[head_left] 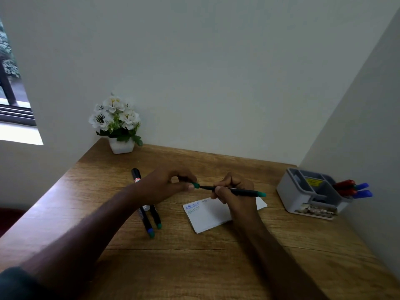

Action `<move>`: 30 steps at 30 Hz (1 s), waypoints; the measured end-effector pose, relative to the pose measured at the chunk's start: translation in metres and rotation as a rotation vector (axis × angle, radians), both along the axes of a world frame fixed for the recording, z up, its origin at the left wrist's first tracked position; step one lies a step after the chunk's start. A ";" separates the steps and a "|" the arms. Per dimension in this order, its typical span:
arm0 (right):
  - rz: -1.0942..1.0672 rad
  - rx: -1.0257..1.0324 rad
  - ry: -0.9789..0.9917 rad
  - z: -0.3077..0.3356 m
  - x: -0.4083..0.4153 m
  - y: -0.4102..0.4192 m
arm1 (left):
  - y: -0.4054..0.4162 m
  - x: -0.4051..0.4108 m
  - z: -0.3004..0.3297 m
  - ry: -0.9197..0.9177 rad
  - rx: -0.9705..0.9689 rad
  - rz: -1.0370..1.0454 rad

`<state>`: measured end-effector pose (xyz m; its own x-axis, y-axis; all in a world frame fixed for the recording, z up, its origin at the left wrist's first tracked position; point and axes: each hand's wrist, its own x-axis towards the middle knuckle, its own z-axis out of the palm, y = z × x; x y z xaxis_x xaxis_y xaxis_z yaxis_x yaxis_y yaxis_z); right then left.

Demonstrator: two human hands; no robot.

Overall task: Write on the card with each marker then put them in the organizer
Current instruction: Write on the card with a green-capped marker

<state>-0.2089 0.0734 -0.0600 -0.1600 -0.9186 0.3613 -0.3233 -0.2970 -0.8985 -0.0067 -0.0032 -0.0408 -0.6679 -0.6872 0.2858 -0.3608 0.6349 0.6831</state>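
Only readable thing here is on the white rectangular paper card (207, 215) lying flat on the wooden surface (216, 256), just below the right hand's fingers (218, 189). Top-left corner says "ABCDEF" in blue marker. Right under it there's a second, fainter line in a darker ink that starts "ABC", rest too smudgy to make out. A third bit starting "AB" sits closest to those fingers, mostly hidden by the hand.

The grey plastic desk organizer (298, 195) off to the right of the fingers has a yellow label (313, 182) inside and a printed strip along its front, both too blurry to read. Same with the red-and-white label on the black marker (136, 176) by the left hand.
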 end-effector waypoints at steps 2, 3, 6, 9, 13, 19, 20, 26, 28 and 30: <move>0.018 0.004 -0.002 -0.002 -0.001 -0.001 | 0.000 -0.001 0.000 -0.006 0.003 -0.009; 0.027 0.009 0.005 -0.002 0.000 -0.001 | 0.000 -0.002 -0.001 -0.008 0.006 -0.015; 0.077 0.035 -0.029 -0.003 0.001 -0.001 | 0.001 -0.004 -0.002 0.011 0.015 -0.043; 0.131 0.037 -0.029 -0.003 0.003 0.002 | 0.005 -0.008 -0.002 0.038 0.040 -0.091; 0.132 0.028 -0.015 -0.001 0.002 0.003 | 0.009 -0.011 -0.001 0.045 0.095 -0.081; 0.166 0.083 -0.076 0.001 0.001 0.005 | 0.015 -0.013 0.002 0.146 0.118 -0.082; 0.171 0.084 -0.071 0.002 0.001 0.005 | 0.014 -0.014 0.001 0.148 0.122 -0.083; 0.155 0.077 -0.129 0.001 -0.003 0.001 | 0.015 -0.023 -0.007 0.258 0.210 -0.054; 0.142 0.070 -0.132 -0.002 -0.003 -0.003 | 0.015 -0.026 -0.008 0.327 0.236 -0.003; 0.120 0.049 -0.135 -0.005 -0.004 -0.007 | 0.016 -0.028 -0.009 0.333 0.249 0.036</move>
<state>-0.2126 0.0664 -0.0651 -0.0921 -0.9500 0.2983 -0.1632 -0.2812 -0.9457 -0.0350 0.0126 -0.0497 -0.5410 -0.7841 0.3043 -0.1132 0.4264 0.8974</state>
